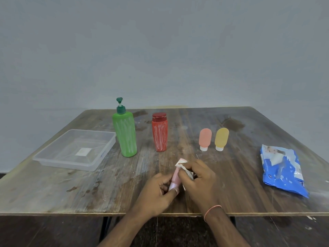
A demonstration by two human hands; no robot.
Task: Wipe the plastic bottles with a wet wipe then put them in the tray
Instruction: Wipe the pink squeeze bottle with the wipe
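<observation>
A worn wooden table (pixel 89 189) meets a grey wall. Near its front edge, the left hand (pixel 156 190) grips a small pink bottle (pixel 174 179) at its pale lower end; the right hand (pixel 199 177) pinches a crumpled wet wipe (pixel 185 166) against its top, hiding the cap. The clear tray (pixel 53 160) lies far left.

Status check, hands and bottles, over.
Left hand grips small pink bottle; right hand rubs it with wipe. Tray holds no bottles; four bottles wait standing. Nothing in the way.

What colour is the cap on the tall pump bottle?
Dark green, on the lighter green pump bottle; the head view shows it.
</observation>
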